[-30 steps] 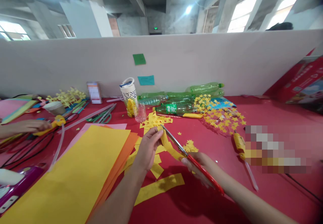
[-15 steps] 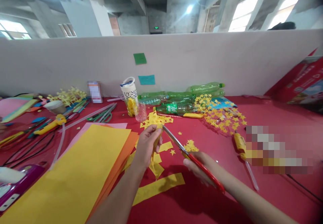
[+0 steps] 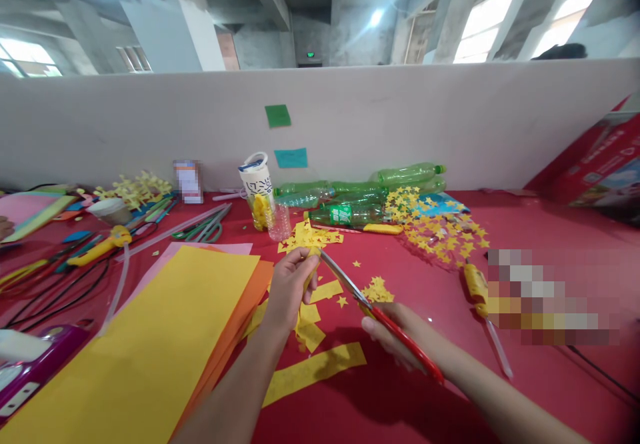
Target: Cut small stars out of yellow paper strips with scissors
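Observation:
Between its thumb and fingers, my left hand (image 3: 295, 281) pinches a small piece of yellow felt (image 3: 313, 252). My right hand (image 3: 400, 334) is closed around red-handled scissors (image 3: 350, 285), whose blade tips touch or nearly touch the felt. Yellow strips (image 3: 325, 367) and scraps lie on the red table below my hands. A small pile of yellow stars (image 3: 378, 290) sits just beyond the scissors. Behind my left hand are star-punched yellow offcuts (image 3: 307, 236).
Yellow sheets (image 3: 170, 324) on orange ones cover the left front. Green bottles (image 3: 350, 213), a white-topped cup (image 3: 257, 184) and many scattered stars (image 3: 445, 231) stand or lie at the back. A yellow glue gun (image 3: 475, 285) lies right, another (image 3: 100, 249) left. Fingers of another person (image 3: 6, 228) show far left.
The felt and scissor tips have shifted slightly left. The yellow piece hanging under my left hand no longer shows there. At the far left edge, another person's fingers have come higher into view.

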A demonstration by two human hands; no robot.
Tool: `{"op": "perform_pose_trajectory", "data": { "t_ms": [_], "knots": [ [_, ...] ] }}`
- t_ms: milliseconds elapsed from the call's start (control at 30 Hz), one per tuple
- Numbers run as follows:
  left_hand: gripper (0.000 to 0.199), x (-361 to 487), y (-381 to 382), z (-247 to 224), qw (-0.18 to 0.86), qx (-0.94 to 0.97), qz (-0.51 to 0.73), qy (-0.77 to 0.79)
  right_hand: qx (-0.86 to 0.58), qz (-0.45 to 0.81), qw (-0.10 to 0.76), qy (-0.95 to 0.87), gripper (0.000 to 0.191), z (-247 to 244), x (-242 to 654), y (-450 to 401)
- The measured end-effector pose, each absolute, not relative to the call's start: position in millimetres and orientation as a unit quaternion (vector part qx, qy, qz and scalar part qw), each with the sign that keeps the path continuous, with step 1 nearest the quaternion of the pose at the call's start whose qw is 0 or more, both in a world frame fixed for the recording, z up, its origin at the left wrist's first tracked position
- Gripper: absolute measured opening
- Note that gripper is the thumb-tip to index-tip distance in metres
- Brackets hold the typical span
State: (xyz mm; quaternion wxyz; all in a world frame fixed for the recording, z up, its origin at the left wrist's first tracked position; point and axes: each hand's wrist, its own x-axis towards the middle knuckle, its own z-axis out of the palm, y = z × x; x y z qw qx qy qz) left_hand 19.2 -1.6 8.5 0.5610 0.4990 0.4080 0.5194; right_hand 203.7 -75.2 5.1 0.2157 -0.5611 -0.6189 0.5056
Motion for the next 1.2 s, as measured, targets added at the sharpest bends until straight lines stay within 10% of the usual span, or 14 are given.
{"op": "perform_pose_trajectory", "data": {
  "t_ms": [1200],
  "knots": [
    [0.020,16.0,0.8,8.0,0.528,0.523,0.516,0.426,-0.603,0.503,0.201,-0.585,0.048,6.1,201.7,-74.5]
  ]
}}
